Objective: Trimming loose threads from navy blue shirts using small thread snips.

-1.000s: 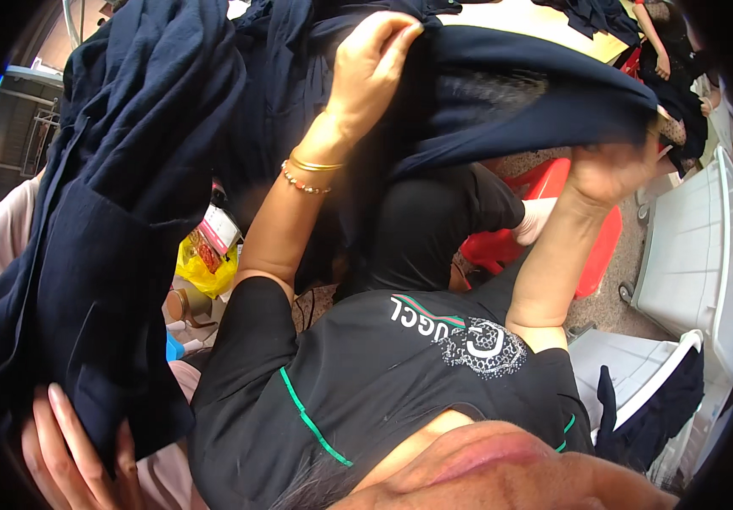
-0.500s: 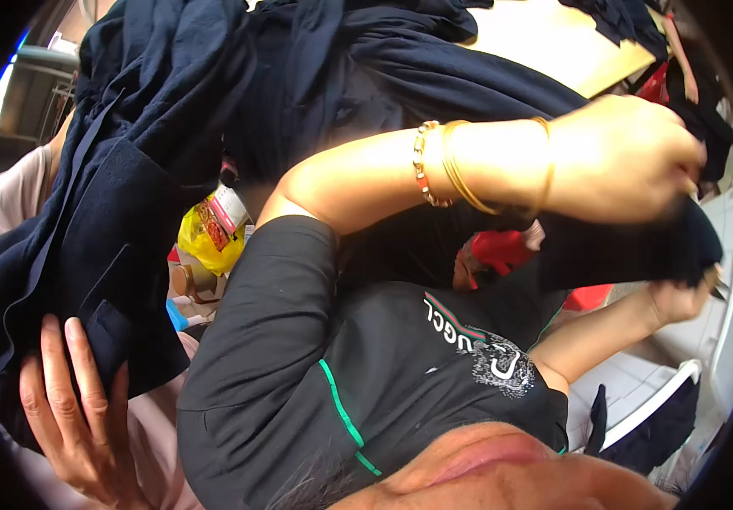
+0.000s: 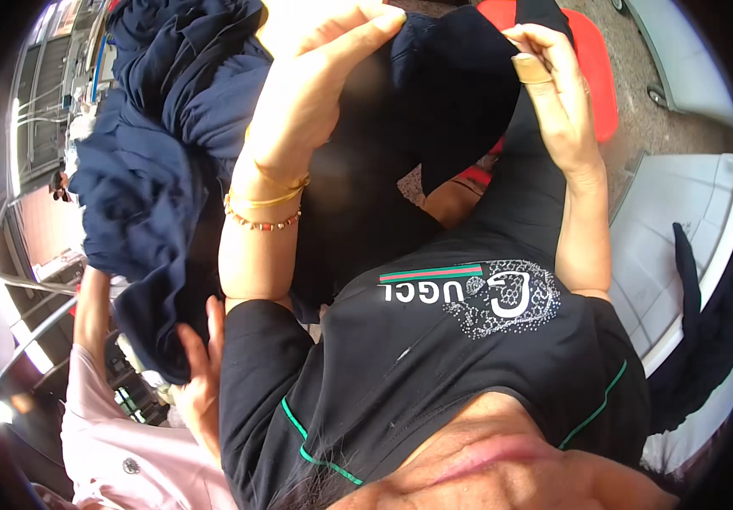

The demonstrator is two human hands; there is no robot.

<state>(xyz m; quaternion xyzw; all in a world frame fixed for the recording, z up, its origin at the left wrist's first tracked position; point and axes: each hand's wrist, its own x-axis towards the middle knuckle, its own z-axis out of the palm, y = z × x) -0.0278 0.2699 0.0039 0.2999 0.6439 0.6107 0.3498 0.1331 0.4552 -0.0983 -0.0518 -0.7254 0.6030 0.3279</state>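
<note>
1. The person's left hand [image 3: 315, 76] is raised in the upper middle of the view, with the fingers curled over the top edge of a dark navy garment [image 3: 460, 85]. The fingers are closed on the cloth, thumb on the near side.
2. The right hand [image 3: 553, 93] is up at the right of the left hand, and the two hands are apart from each other. Its fingers pinch the other edge of the same navy garment, so the cloth is stretched between both hands.
3. The garment hangs down from the hands in front of the person's chest, and it covers part of the black shirt [image 3: 434, 357] which the person wears. This shirt has a thin green line at the sleeve and a shiny decoration on the front.
4. On the left wrist there are gold bangles [image 3: 277, 191] and a thin beaded bracelet just below them.
5. At the left of the left forearm lies a big heap of navy cloth [image 3: 154, 170], folded and bunched. It touches the forearm.
6. Another person's hand [image 3: 200, 374] holds the lower end of this heap, with the fingers spread on the fabric. This person wears a pale pink shirt [image 3: 120, 450] at the lower left.
7. Behind the right hand a red plastic stool [image 3: 596, 76] stands on the floor, partly hidden by the garment.
8. At the right side there is a white table [image 3: 681, 229], with one more dark cloth [image 3: 706, 331] hanging over its edge.
</note>
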